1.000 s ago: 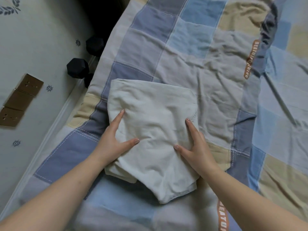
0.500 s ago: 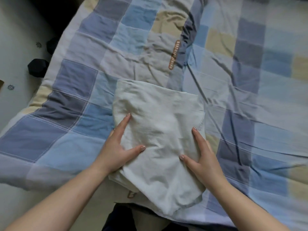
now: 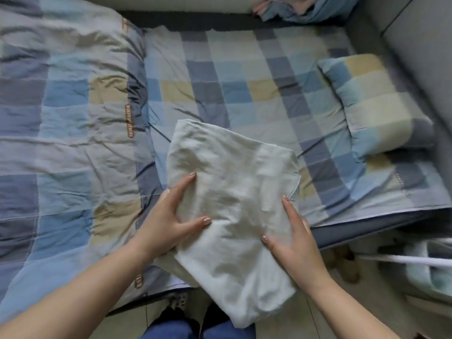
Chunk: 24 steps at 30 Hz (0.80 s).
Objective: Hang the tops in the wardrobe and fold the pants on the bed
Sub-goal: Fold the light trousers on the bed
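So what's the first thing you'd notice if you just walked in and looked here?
Right in the middle, a pale folded garment sticks out over the near edge of the bed, held on both sides by the left hand and the right hand. Under it spreads a bright checked quilt in blue, grey and yellow squares. A matching checked pillow lies at the right.
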Each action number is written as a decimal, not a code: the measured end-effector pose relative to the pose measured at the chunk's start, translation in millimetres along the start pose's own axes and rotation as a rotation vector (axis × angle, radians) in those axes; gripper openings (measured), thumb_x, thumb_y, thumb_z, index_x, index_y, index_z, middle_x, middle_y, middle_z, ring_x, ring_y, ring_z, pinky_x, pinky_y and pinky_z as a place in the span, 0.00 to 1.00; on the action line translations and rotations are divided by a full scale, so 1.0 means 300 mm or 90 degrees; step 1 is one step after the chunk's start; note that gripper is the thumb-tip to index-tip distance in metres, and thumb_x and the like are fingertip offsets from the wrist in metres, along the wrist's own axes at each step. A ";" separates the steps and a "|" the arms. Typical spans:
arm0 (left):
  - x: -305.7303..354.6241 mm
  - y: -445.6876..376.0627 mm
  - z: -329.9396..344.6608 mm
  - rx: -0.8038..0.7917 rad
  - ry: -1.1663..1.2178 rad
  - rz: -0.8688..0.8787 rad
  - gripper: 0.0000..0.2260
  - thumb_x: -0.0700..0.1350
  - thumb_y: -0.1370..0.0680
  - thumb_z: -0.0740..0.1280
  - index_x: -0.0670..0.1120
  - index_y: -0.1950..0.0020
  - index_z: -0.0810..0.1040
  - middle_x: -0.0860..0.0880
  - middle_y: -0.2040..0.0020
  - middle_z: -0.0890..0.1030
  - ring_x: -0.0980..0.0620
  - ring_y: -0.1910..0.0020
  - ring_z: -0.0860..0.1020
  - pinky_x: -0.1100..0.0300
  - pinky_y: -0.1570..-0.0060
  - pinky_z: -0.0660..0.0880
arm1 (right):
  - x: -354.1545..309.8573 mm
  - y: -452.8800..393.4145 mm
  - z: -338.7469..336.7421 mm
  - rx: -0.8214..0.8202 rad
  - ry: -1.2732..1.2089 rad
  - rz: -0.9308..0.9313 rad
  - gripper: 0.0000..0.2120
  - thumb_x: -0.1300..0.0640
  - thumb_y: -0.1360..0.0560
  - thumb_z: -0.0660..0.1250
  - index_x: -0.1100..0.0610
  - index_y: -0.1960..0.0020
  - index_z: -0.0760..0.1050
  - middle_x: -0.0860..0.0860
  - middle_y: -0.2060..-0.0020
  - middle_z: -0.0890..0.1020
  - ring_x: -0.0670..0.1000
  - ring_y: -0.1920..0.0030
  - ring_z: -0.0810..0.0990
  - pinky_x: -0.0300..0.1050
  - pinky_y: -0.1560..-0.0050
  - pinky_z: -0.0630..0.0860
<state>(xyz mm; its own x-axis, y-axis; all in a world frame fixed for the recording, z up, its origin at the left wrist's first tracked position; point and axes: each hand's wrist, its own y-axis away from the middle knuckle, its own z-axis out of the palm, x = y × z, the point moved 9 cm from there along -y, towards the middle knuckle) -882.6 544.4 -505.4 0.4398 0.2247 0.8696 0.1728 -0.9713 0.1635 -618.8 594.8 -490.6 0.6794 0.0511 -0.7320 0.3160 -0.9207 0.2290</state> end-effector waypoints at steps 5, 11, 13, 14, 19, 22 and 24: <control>0.290 0.075 0.065 -0.112 -0.011 0.101 0.34 0.68 0.38 0.70 0.77 0.36 0.60 0.56 0.38 0.70 0.69 0.44 0.69 0.83 0.48 0.62 | -0.030 0.290 -0.220 0.135 -0.022 0.049 0.43 0.58 0.32 0.77 0.29 0.34 0.54 0.46 0.39 0.68 0.41 0.38 0.68 0.30 0.38 0.61; 0.563 0.221 0.232 -0.236 -0.013 0.205 0.34 0.68 0.38 0.72 0.74 0.35 0.63 0.68 0.39 0.67 0.70 0.42 0.69 0.71 0.45 0.65 | -0.013 0.692 -0.423 0.264 -0.047 0.100 0.41 0.53 0.31 0.75 0.21 0.37 0.53 0.41 0.38 0.66 0.25 0.43 0.63 0.17 0.43 0.55; 0.634 0.293 0.310 -0.275 -0.016 0.230 0.35 0.71 0.40 0.71 0.74 0.35 0.63 0.69 0.38 0.67 0.73 0.39 0.66 0.71 0.46 0.65 | 0.012 0.842 -0.462 0.295 -0.056 0.125 0.40 0.52 0.30 0.74 0.23 0.36 0.53 0.37 0.38 0.64 0.20 0.41 0.58 0.15 0.42 0.53; 0.665 0.331 0.349 -0.293 -0.014 0.238 0.35 0.73 0.40 0.70 0.74 0.35 0.63 0.69 0.37 0.67 0.73 0.38 0.66 0.71 0.45 0.65 | 0.025 0.912 -0.477 0.306 -0.059 0.135 0.39 0.53 0.30 0.74 0.26 0.34 0.52 0.36 0.36 0.64 0.19 0.39 0.56 0.16 0.41 0.52; 0.853 0.640 0.647 -0.438 -0.052 0.315 0.35 0.73 0.40 0.70 0.74 0.35 0.63 0.74 0.37 0.66 0.65 0.37 0.68 0.64 0.41 0.68 | 0.138 1.413 -0.530 0.422 -0.092 0.213 0.39 0.54 0.29 0.73 0.31 0.32 0.52 0.28 0.33 0.56 0.24 0.33 0.53 0.19 0.37 0.51; 0.912 0.859 0.827 -0.518 -0.078 0.324 0.36 0.69 0.40 0.72 0.72 0.34 0.64 0.66 0.36 0.69 0.62 0.38 0.70 0.61 0.41 0.69 | 0.217 1.717 -0.519 0.487 -0.125 0.275 0.39 0.54 0.29 0.73 0.30 0.32 0.52 0.25 0.35 0.55 0.23 0.34 0.53 0.17 0.39 0.51; 0.960 1.037 0.955 -0.567 -0.076 0.332 0.36 0.67 0.41 0.72 0.71 0.34 0.65 0.65 0.38 0.70 0.68 0.41 0.71 0.67 0.44 0.69 | 0.268 1.945 -0.508 0.528 -0.149 0.330 0.39 0.53 0.29 0.73 0.27 0.34 0.52 0.24 0.35 0.55 0.22 0.35 0.53 0.16 0.40 0.50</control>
<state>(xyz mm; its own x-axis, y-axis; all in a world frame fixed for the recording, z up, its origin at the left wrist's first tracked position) -449.8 329.3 -337.5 0.3663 -0.2812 0.8870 -0.7565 -0.6451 0.1079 -278.8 120.6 -318.0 0.4273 -0.4272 -0.7968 -0.6031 -0.7913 0.1009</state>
